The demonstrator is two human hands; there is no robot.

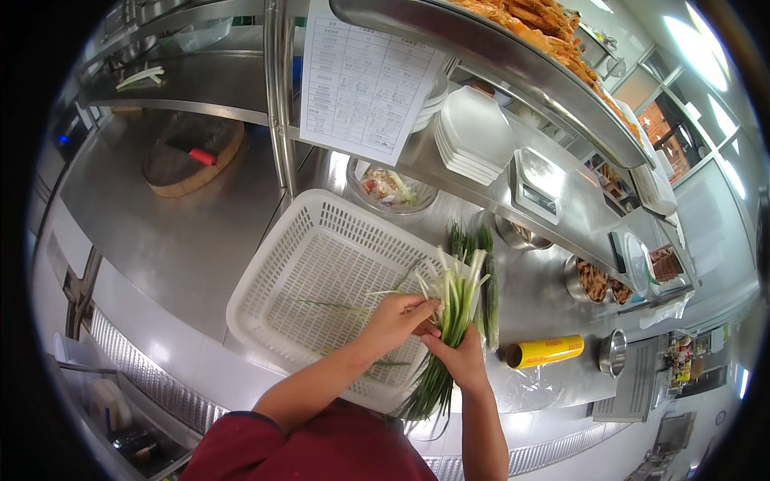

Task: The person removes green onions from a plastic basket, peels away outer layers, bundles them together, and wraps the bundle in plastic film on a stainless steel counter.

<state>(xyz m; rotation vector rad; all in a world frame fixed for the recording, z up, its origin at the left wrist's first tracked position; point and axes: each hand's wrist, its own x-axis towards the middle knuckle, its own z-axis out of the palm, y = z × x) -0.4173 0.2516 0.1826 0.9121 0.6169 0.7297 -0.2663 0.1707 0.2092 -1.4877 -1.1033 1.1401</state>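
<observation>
My right hand (460, 355) grips a bunch of green onions (454, 306) around its middle, the white ends up and the dark green leaves hanging down. From the left, my left hand (406, 318) touches the stalks with bent fingers; whether it pinches one is hidden. Both hands are over the right part of a white perforated plastic basket (252, 282), where a few loose green leaves lie. Just right of the bunch, more long green vegetables (491, 300) rest on the steel table.
A round wooden chopping board (174, 180) with a red-handled knife (203, 157) stands at the left. A yellow film roll (550, 350) and a steel bowl (613, 353) are at the right. Over the table's back runs a steel shelf (385, 153) with stacked white plates (475, 132).
</observation>
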